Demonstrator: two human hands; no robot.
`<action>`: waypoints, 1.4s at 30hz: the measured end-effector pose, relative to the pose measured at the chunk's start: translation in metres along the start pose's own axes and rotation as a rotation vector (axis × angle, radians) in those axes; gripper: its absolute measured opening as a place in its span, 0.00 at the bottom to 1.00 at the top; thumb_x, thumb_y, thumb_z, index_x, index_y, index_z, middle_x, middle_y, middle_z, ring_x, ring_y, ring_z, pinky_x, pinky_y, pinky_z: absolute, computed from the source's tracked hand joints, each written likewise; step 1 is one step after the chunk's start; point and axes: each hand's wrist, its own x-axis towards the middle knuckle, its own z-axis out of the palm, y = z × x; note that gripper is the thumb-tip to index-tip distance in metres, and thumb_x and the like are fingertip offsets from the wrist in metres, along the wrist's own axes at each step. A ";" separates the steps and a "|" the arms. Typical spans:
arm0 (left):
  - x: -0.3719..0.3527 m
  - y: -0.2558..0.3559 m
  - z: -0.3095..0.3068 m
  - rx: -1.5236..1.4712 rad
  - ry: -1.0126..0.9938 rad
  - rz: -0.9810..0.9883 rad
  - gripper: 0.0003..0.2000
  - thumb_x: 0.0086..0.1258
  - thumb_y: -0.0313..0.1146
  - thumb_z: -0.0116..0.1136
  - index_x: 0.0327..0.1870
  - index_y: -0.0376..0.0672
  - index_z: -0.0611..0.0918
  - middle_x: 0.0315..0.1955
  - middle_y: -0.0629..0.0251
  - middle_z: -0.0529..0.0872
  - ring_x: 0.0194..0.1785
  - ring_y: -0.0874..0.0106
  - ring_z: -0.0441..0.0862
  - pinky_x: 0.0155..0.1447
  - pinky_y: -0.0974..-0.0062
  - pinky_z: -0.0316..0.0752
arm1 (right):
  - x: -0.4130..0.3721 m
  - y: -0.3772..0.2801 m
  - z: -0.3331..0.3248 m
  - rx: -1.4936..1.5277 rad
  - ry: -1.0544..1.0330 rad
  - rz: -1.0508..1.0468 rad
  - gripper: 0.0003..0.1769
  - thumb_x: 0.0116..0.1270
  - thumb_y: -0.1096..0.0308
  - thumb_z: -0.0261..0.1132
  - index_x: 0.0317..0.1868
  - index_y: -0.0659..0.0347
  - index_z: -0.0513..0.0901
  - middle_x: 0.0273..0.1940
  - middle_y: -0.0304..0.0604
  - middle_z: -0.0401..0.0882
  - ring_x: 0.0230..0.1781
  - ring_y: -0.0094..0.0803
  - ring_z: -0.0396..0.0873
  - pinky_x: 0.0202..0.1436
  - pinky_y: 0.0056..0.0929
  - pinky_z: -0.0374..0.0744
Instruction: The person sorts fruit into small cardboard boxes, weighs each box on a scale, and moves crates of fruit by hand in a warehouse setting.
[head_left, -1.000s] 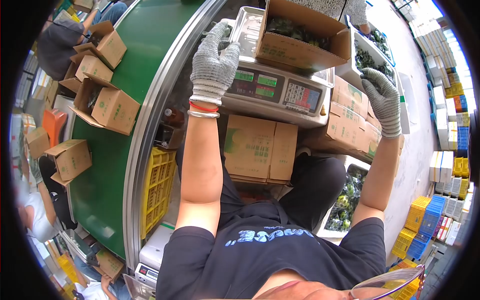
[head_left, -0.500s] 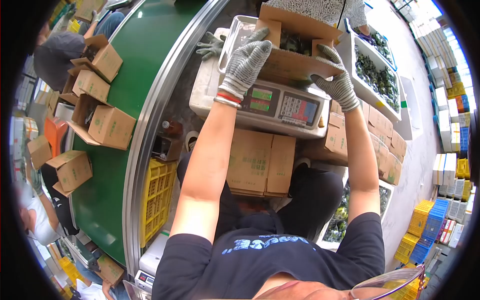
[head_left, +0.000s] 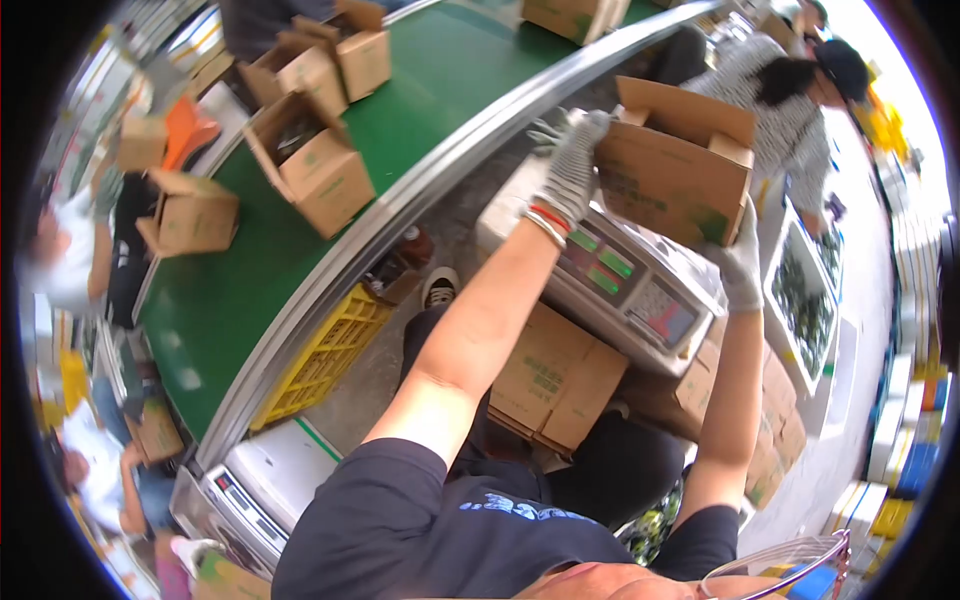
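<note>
Between my two gloved hands hangs an open cardboard box (head_left: 672, 180), tilted above the scale, with its flaps raised. My left hand (head_left: 577, 165) is closed on the box's left side. At the lower right corner, my right hand (head_left: 738, 262) grips the box from the side and below. The box's contents are hidden from this angle. Below it stands the digital scale (head_left: 630, 285) with green lit digits. A spare glove (head_left: 548, 135) shows behind my left hand.
The green conveyor (head_left: 430, 95) with its metal rail carries several open boxes (head_left: 325, 180). Folded cardboard (head_left: 555, 380) lies under the scale, beside a yellow crate (head_left: 325, 355). White trays of dark greens (head_left: 803, 300) stand right. A co-worker in a patterned top (head_left: 790, 135) is beyond the box.
The box has risen off the scale, held in both hands, and now tilts with its side facing me. My view has swung round, so the conveyor and scale appear at a different angle.
</note>
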 end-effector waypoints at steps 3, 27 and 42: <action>-0.017 0.024 -0.002 0.213 -0.011 0.415 0.32 0.58 0.34 0.64 0.63 0.35 0.65 0.54 0.57 0.71 0.57 0.68 0.69 0.63 0.71 0.65 | -0.011 -0.041 0.054 0.306 -0.024 0.027 0.42 0.33 0.73 0.73 0.55 0.65 0.69 0.44 0.44 0.78 0.45 0.35 0.79 0.53 0.30 0.77; -0.084 0.111 -0.039 0.436 0.271 0.560 0.11 0.61 0.21 0.55 0.45 0.33 0.79 0.38 0.61 0.83 0.42 0.74 0.80 0.49 0.78 0.76 | 0.014 -0.064 0.391 -1.253 0.246 -0.272 0.49 0.48 0.50 0.71 0.64 0.68 0.59 0.53 0.61 0.69 0.55 0.57 0.68 0.62 0.43 0.66; -0.137 0.000 -0.065 0.827 0.370 0.105 0.07 0.61 0.27 0.51 0.37 0.38 0.80 0.25 0.70 0.75 0.29 0.77 0.72 0.38 0.80 0.71 | -0.320 0.066 0.164 -0.758 0.122 1.044 0.52 0.40 0.51 0.76 0.66 0.52 0.61 0.65 0.55 0.58 0.66 0.52 0.57 0.65 0.45 0.64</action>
